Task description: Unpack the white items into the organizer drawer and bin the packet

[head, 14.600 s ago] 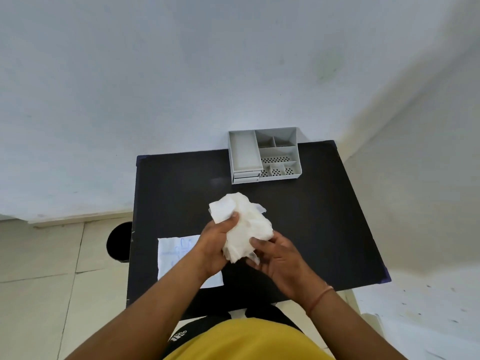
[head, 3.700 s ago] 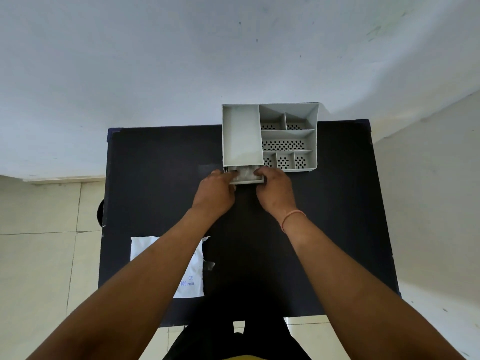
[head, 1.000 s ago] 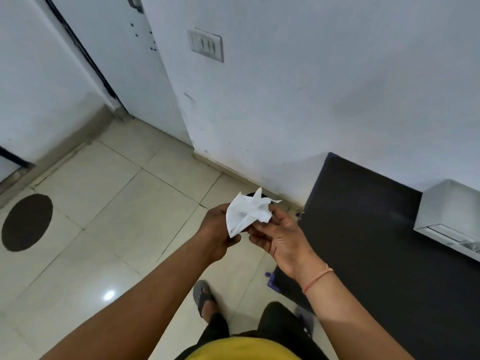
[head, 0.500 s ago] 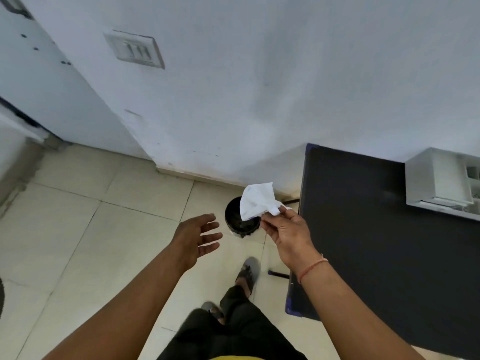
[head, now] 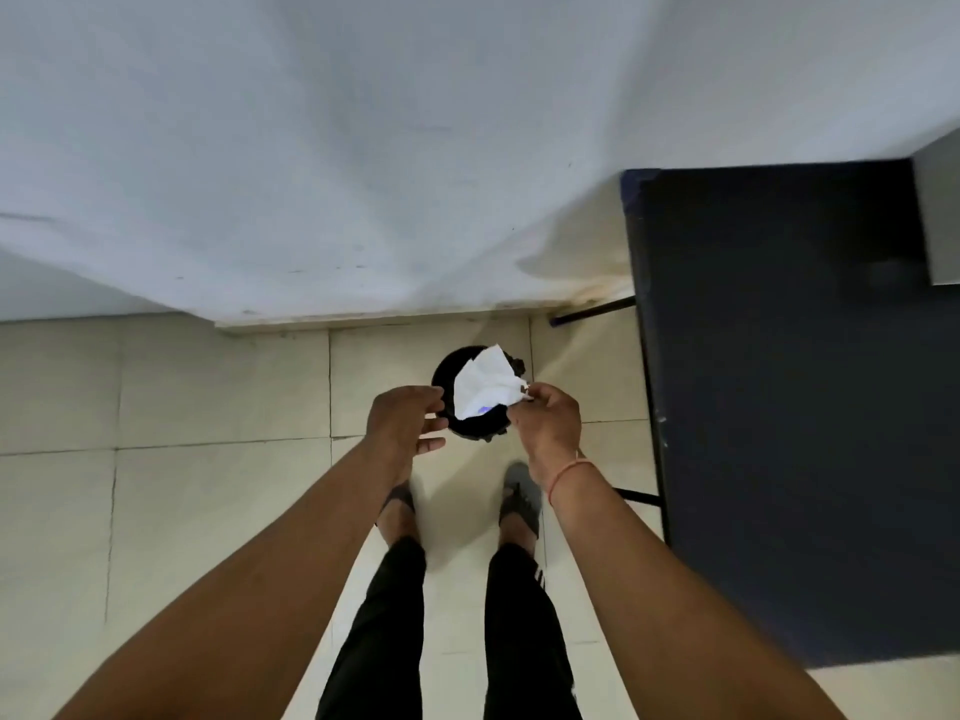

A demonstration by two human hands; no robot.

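A crumpled white packet (head: 483, 388) with a small blue mark hangs over the round black bin (head: 448, 374) on the floor. My right hand (head: 549, 420) pinches the packet's right edge between thumb and fingers. My left hand (head: 406, 417) hovers just left of the bin with fingers spread and nothing in it. Only a grey corner of the organizer (head: 941, 210) shows at the right edge, on the black table (head: 779, 397). Its drawer is out of view.
I stand on cream floor tiles (head: 208, 485), my feet (head: 519, 504) just short of the bin. A white wall (head: 363, 148) rises right behind the bin. The table's left edge and its dark frame bars (head: 592, 310) lie close on the right.
The view has swung down, so the bin is now straight ahead. My right hand has carried the packet over the bin's mouth. My left hand has moved in beside the bin.
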